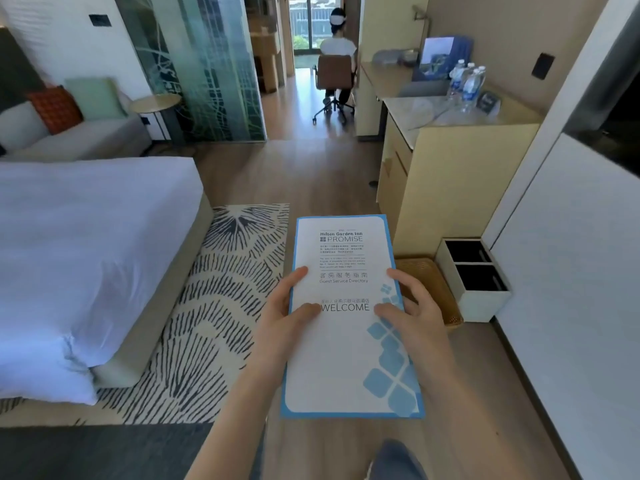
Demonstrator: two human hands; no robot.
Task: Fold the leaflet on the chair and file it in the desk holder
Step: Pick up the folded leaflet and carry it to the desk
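A white leaflet [346, 344] with a blue border and the word WELCOME on its front is held flat in front of me, above the wooden floor. My left hand [287, 317] grips its left edge with the thumb on the front. My right hand [412, 310] grips its right edge the same way. Far ahead a brown office chair [335, 72] stands by the desk [384, 77], with a person seated on it, back to me. A blue desk holder [441, 58] with papers stands upright on the desk against the wall.
A white bed [86, 244] fills the left, with a patterned rug [221, 306] beside it. A cabinet [460, 161] with water bottles [467, 84] lines the right. A woven basket [433, 289] and a white two-slot bin [474, 278] sit on the floor at the right. A wooden floor corridor leads ahead.
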